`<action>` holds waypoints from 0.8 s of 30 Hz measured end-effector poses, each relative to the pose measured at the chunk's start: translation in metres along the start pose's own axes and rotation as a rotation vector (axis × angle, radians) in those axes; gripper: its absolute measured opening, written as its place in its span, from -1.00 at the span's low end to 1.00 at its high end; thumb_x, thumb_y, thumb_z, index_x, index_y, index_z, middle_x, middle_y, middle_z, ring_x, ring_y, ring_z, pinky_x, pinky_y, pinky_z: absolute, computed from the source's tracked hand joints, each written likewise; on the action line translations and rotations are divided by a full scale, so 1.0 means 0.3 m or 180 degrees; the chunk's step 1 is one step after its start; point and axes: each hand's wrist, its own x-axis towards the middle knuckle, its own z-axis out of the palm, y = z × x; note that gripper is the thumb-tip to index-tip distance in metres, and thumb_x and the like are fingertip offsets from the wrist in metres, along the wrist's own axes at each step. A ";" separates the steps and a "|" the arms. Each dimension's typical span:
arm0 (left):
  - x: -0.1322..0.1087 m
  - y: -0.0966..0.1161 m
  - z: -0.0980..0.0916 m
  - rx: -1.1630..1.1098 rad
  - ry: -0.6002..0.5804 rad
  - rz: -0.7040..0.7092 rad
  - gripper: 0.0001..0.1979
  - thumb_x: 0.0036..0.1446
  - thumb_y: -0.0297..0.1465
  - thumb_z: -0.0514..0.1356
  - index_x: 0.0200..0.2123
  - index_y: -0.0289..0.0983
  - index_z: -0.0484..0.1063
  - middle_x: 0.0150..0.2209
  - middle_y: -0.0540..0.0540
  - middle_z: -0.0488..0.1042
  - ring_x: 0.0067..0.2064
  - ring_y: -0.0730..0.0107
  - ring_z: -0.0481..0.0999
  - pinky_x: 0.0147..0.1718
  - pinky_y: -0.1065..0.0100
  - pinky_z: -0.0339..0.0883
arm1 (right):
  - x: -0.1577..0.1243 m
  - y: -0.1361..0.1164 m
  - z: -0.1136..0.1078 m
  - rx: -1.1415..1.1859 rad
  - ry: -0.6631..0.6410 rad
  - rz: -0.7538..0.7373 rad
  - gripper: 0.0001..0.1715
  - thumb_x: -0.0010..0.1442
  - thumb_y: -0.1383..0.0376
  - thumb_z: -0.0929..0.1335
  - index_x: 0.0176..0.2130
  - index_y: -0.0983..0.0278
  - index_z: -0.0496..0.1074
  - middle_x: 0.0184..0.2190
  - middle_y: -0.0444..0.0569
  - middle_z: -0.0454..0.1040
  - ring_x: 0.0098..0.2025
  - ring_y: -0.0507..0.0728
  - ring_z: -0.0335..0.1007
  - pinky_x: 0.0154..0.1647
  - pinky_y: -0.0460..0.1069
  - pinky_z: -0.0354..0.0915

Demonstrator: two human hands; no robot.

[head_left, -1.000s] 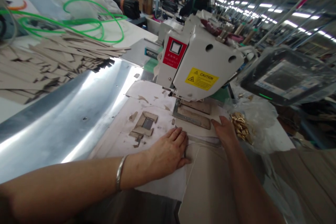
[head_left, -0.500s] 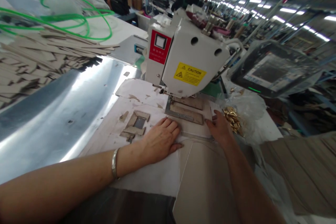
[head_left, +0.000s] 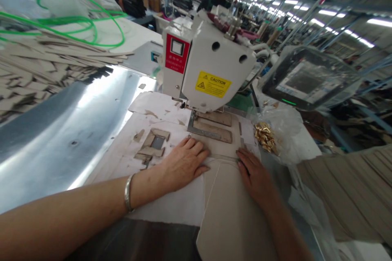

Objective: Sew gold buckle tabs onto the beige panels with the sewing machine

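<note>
A beige panel (head_left: 234,208) runs from the lower edge up to the head of a white sewing machine (head_left: 211,61). The machine's metal clamp frame (head_left: 208,132) rests over its far part, with brown strips (head_left: 223,134) along it. My left hand (head_left: 185,163), a bangle on its wrist, lies palm down across the white sheet (head_left: 171,208) and the panel's left edge, just in front of the clamp. Its fingers are stretched and slightly bent. On the panel's right edge my right hand (head_left: 254,173) lies with fingers extended, pressing on the surface. Neither hand grasps anything visible.
Gold metal fittings (head_left: 266,136) lie in a clear plastic bag to the right. Behind them stands a wrapped control screen (head_left: 306,79). Cut beige strips (head_left: 45,65) are heaped at left near a green hose (head_left: 119,32). Stacked brown panels (head_left: 349,191) lie at far right.
My right hand has drawn back towards me, from beside the clamp to the panel's right edge, and its fingers now lie flatter. My left hand stays in place. The view has shifted slightly.
</note>
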 end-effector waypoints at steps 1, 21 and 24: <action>-0.001 0.001 0.002 0.0023 0.0004 -0.0005 -0.64 0.27 -0.13 0.10 0.01 -0.23 0.37 -0.11 -0.13 0.37 -0.06 0.10 0.30 0.00 0.10 0.19 | 0.000 -0.001 0.001 -0.0011 0.0041 -0.0023 -0.60 0.35 0.27 0.20 0.11 0.29 0.38 0.14 0.14 0.39 0.22 0.22 0.24 0.27 0.23 0.18; -0.003 -0.001 0.003 0.0177 -0.0094 0.0044 -0.65 0.29 -0.15 0.08 0.03 -0.20 0.36 -0.12 -0.13 0.35 -0.06 0.09 0.29 -0.02 0.09 0.19 | 0.009 -0.006 -0.013 0.0050 0.0404 -0.0191 -0.72 0.25 0.45 0.24 -0.05 0.32 0.39 -0.14 0.12 0.45 -0.05 0.23 0.34 -0.01 0.14 0.33; -0.003 -0.002 0.006 0.0169 -0.0108 0.0055 -0.66 0.29 -0.15 0.08 0.01 -0.20 0.37 -0.12 -0.13 0.35 -0.06 0.08 0.29 -0.02 0.09 0.20 | 0.009 -0.005 -0.015 0.0022 0.0372 -0.0237 -0.68 0.25 0.45 0.24 -0.04 0.30 0.44 -0.11 0.11 0.45 -0.03 0.22 0.34 0.01 0.15 0.33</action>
